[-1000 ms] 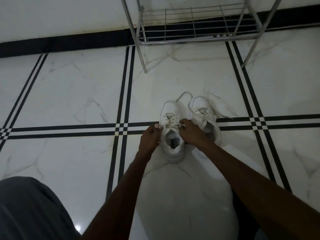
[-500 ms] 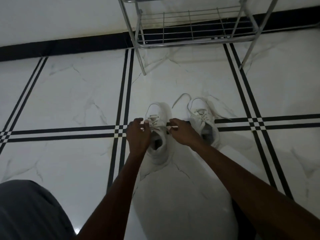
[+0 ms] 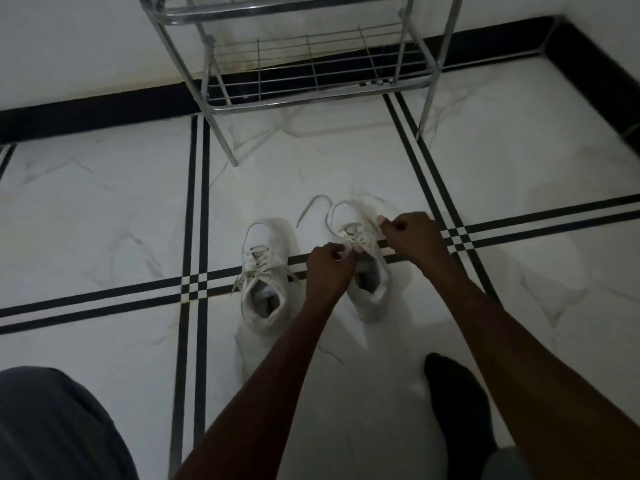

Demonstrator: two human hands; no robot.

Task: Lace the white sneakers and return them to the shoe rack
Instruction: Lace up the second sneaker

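Observation:
Two white sneakers stand side by side on the tiled floor, toes pointing away from me. The left sneaker [image 3: 265,271] has its laces crossed and loose ends spread at the top, and no hand touches it. My left hand [image 3: 329,268] pinches the lace at the left side of the right sneaker [image 3: 363,258]. My right hand [image 3: 410,237] is closed on the lace at that shoe's right side. One loose lace end [image 3: 310,209] loops on the floor beyond the right sneaker's toe. The metal shoe rack [image 3: 311,74] stands against the wall ahead.
The rack's wire bottom shelf [image 3: 311,60] holds nothing I can see, and its legs [image 3: 225,140] stand just beyond the shoes. My knee in grey cloth [image 3: 52,427] is at the lower left. A dark socked foot [image 3: 457,403] rests at the lower right.
Both hands have left the left sneaker and moved right onto the right sneaker's laces. The view has shifted closer to the rack.

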